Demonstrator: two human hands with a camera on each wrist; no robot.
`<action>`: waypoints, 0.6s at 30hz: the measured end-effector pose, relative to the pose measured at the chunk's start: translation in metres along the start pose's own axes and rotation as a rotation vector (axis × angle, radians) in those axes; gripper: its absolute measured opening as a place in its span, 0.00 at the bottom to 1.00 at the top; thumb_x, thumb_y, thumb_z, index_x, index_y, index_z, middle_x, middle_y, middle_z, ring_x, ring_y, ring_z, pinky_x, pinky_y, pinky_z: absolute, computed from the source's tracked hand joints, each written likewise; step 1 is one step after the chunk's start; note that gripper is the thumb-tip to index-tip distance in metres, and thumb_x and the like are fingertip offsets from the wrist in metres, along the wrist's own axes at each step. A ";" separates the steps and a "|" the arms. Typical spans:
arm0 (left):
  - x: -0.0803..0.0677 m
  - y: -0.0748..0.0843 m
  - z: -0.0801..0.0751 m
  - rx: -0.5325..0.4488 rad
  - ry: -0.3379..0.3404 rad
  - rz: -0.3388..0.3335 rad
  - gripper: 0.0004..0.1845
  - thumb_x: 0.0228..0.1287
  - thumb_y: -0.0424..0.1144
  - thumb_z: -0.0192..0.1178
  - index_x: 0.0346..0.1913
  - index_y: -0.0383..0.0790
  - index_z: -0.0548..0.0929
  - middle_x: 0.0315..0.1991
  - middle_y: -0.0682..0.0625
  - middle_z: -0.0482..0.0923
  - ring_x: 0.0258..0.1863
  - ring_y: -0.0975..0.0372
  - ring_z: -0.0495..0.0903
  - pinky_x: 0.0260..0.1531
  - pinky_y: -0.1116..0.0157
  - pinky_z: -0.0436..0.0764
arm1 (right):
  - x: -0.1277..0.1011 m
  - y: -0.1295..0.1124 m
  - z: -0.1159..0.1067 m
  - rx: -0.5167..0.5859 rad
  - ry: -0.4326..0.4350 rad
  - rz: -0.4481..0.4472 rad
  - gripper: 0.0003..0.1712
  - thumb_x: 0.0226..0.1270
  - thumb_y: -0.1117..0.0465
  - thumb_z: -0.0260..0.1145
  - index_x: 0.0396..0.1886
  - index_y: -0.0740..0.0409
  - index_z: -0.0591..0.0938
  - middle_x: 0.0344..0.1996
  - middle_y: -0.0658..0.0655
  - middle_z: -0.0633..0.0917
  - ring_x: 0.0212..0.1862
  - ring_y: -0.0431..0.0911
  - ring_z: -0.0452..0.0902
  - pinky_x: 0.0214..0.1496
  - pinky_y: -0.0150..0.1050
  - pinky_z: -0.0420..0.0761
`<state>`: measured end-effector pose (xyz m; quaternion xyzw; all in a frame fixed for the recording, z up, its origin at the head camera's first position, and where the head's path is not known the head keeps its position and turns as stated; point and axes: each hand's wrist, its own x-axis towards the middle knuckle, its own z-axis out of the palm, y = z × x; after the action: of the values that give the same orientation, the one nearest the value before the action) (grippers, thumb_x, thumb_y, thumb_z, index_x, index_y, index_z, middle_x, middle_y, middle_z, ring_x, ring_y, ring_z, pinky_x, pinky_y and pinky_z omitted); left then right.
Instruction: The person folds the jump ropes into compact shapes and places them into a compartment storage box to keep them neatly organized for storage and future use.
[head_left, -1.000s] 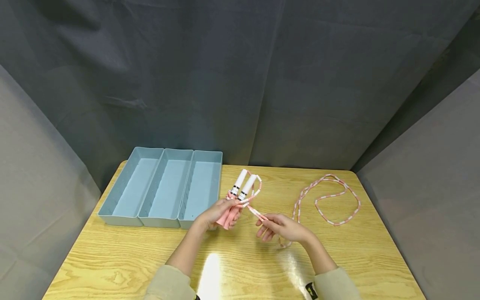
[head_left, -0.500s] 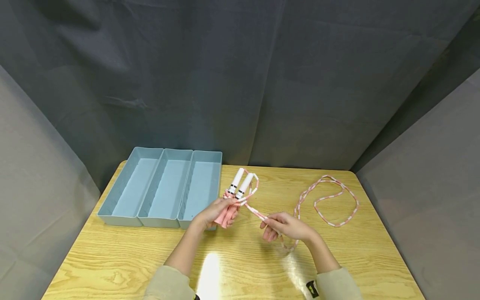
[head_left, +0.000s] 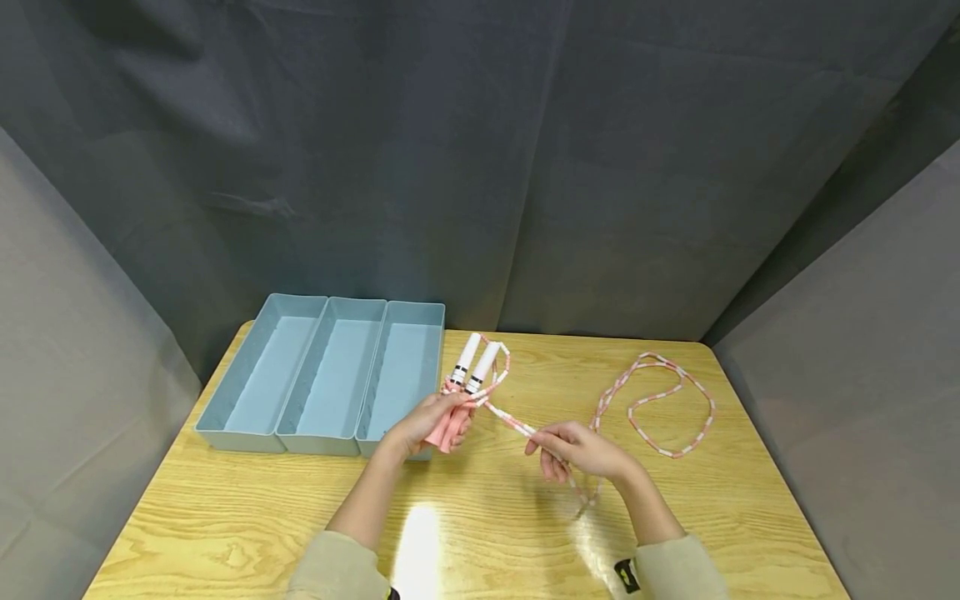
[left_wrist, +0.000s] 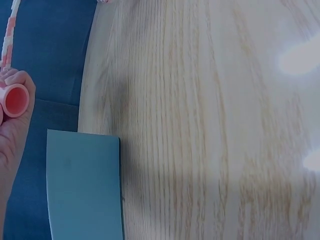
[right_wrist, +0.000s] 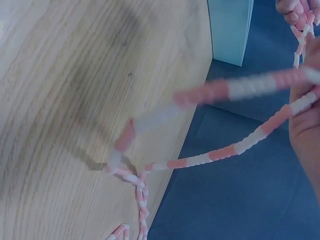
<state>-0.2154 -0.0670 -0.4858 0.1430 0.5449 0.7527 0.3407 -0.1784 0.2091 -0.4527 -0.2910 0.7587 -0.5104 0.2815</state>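
My left hand (head_left: 429,421) grips the two pink-and-white handles (head_left: 467,375) of a skipping rope, held together with their white ends pointing away; a pink handle end (left_wrist: 15,100) shows in the left wrist view. A short loop of beaded rope is wound round the handles. My right hand (head_left: 573,448) pinches the pink-and-white beaded rope (head_left: 510,419) a little to the right, the stretch between the hands taut. The rope (right_wrist: 235,90) crosses the right wrist view, blurred. The remaining rope (head_left: 660,400) lies in a loose loop on the table at the right.
A blue tray (head_left: 277,433) with three long compartments stands at the table's back left, its right edge beside my left hand. The wooden table (head_left: 225,517) is ringed by grey cloth walls. A bright glare spot lies near the front edge.
The handles have shifted slightly left toward the tray. My right hand has slid a little right and nearer along the rope, and the loop on the table has drawn in slightly.
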 end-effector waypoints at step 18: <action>0.006 -0.012 -0.008 -0.019 0.027 0.001 0.15 0.68 0.45 0.42 0.34 0.34 0.69 0.18 0.52 0.68 0.13 0.65 0.67 0.13 0.71 0.70 | -0.005 -0.005 -0.008 -0.051 0.099 0.002 0.16 0.72 0.61 0.48 0.39 0.65 0.80 0.16 0.69 0.73 0.10 0.34 0.56 0.09 0.27 0.58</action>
<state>-0.2202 -0.0663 -0.5003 0.1298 0.5423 0.7599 0.3341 -0.1802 0.2159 -0.4448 -0.2718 0.7848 -0.5043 0.2365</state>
